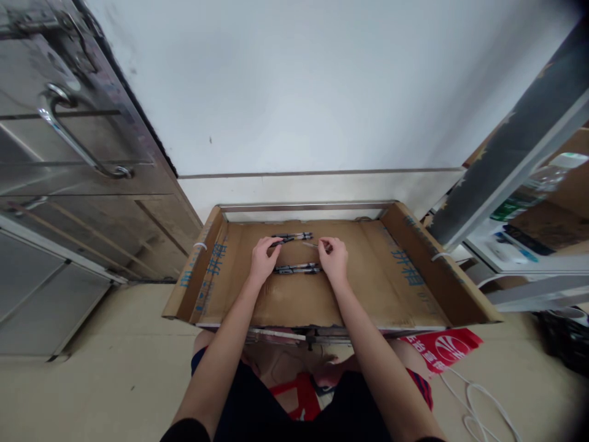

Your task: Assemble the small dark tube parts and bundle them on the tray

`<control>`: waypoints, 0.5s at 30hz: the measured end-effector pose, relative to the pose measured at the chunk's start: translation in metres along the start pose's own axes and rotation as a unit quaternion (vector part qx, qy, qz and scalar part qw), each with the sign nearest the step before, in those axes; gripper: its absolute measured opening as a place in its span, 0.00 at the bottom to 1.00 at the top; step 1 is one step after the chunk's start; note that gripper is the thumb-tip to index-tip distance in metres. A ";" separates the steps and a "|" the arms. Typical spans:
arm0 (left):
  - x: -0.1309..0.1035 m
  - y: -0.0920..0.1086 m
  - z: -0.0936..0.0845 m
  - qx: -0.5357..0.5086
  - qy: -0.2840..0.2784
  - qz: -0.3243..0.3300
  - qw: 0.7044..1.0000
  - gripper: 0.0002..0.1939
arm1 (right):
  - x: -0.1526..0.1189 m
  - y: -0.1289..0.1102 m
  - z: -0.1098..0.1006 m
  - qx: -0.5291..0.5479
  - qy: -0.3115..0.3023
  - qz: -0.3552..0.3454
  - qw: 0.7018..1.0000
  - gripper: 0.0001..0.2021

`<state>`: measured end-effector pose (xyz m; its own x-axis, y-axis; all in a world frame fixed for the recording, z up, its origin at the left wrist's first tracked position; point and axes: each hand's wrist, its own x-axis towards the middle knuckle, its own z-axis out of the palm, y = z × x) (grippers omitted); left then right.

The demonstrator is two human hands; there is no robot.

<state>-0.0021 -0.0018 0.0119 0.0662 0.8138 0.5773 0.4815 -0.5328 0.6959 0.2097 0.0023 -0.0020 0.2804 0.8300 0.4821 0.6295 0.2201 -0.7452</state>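
Observation:
My left hand is closed, thumb and fingers pinching a short dark pen part. Opposite it, my right hand pinches a thin, pale pen part that points left; its exact kind is too small to tell. A gap separates the two parts. Just beyond my hands, several black-and-clear pens lie side by side on the cardboard. A second bunch of pens lies nearer to me, between my wrists, its ends partly hidden by my hands.
A cardboard sheet with raised sides covers the table before me. Behind it stands a white wall. At left is a metal door with a handle; at right, a shelf holds a plastic bottle. A white cable lies on the floor.

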 end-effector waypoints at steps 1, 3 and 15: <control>0.000 -0.001 0.000 0.003 0.005 -0.002 1.000 0.10 | -0.001 0.003 0.001 -0.033 -0.006 -0.009 0.999 0.11; 0.000 -0.003 0.001 0.010 0.012 -0.006 1.000 0.09 | -0.003 0.007 0.003 -0.088 -0.023 -0.011 0.996 0.10; -0.001 -0.006 0.001 0.025 0.016 -0.009 1.000 0.09 | -0.003 0.009 0.004 -0.057 -0.070 -0.019 0.996 0.10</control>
<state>-0.0038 0.0009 0.0069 0.0291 0.8150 0.5787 0.5247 -0.5052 0.6852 0.2118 0.0041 -0.0122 0.1558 0.8869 0.4349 0.7185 0.2004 -0.6660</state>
